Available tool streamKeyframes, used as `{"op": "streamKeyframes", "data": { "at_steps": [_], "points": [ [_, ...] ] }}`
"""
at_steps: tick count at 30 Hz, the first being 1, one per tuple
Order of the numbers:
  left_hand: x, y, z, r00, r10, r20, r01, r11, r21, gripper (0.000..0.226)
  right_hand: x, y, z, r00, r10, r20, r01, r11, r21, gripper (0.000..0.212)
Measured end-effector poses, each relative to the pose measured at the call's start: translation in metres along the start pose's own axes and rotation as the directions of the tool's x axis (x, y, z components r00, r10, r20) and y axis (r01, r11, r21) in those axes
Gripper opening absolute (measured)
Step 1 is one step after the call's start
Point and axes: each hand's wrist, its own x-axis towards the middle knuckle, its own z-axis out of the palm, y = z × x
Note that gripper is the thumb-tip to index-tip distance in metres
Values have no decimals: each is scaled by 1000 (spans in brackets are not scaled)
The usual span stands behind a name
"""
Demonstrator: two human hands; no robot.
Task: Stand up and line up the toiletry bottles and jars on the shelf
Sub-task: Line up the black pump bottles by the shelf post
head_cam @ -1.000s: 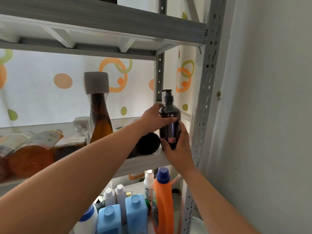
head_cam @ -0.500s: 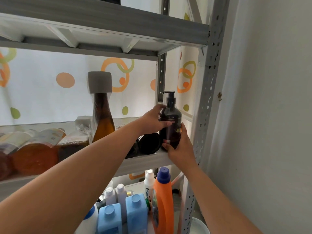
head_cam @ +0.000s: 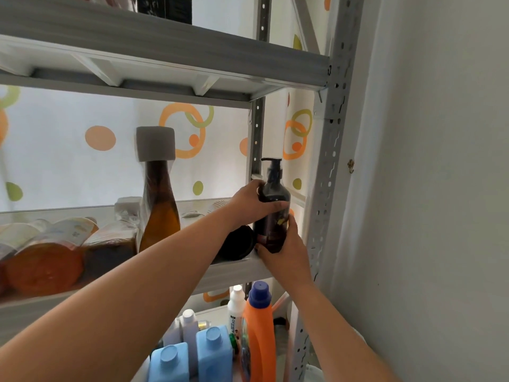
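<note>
A dark pump bottle point(head_cam: 273, 208) stands upright at the right end of the grey shelf point(head_cam: 237, 267). My left hand point(head_cam: 252, 201) grips its shoulder from the left. My right hand point(head_cam: 286, 248) holds its base from below and the right. A dark round jar point(head_cam: 238, 242) lies on its side just left of the bottle, partly hidden by my left arm. A tall amber bottle point(head_cam: 159, 205) with a grey cap, wrapped in clear film, stands upright mid-shelf. Several wrapped bottles and jars, one with an orange lid point(head_cam: 44, 267), lie on their sides at the left.
A perforated metal upright point(head_cam: 326, 172) stands right beside the pump bottle, with a grey wall past it. An upper shelf board point(head_cam: 165, 37) hangs overhead. On the shelf below stand an orange detergent bottle point(head_cam: 259, 337), blue jugs point(head_cam: 213, 351) and white bottles.
The pump bottle has shifted slightly inward onto the shelf's right end, both hands staying on it. My head has tilted a little, so the shelf sits lower in view.
</note>
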Motion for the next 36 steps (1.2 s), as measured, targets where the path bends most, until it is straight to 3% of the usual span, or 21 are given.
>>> {"op": "streamKeyframes", "data": {
  "at_steps": [3, 7, 21, 28, 32, 34, 36],
  "points": [
    [0, -5, -10, 998, -2, 60, 2, 1000, -2, 60, 4, 0, -4, 996, 66, 64, -65, 998, -21, 74],
    [-2, -11, -10, 999, 20, 49, -23, 998, 56, 54, 0, 3, 4, 996, 85, 3, -84, 995, -56, 58],
    [-12, -6, -8, 994, 19, 112, -6, 994, -111, 47, -2, 0, 5, 995, 99, -25, -101, 991, -82, 66],
    [-10, -7, -8, 985, -20, 172, 77, 939, -334, 46, -3, 5, 10, 999, 50, -11, -51, 998, -33, 77],
    [-17, -8, -14, 999, -49, 10, 47, 836, -547, 74, -12, -5, 2, 991, -31, -128, 27, 999, -38, 70],
    [-18, -5, -18, 991, -102, -89, 22, 770, -637, 54, -17, -15, -1, 957, -181, -228, 155, 980, -127, 55],
    [-9, -3, -21, 954, -194, -227, 20, 802, -598, 28, -18, -27, 1, 919, -334, -210, 303, 939, -165, 38]
  ]
}}
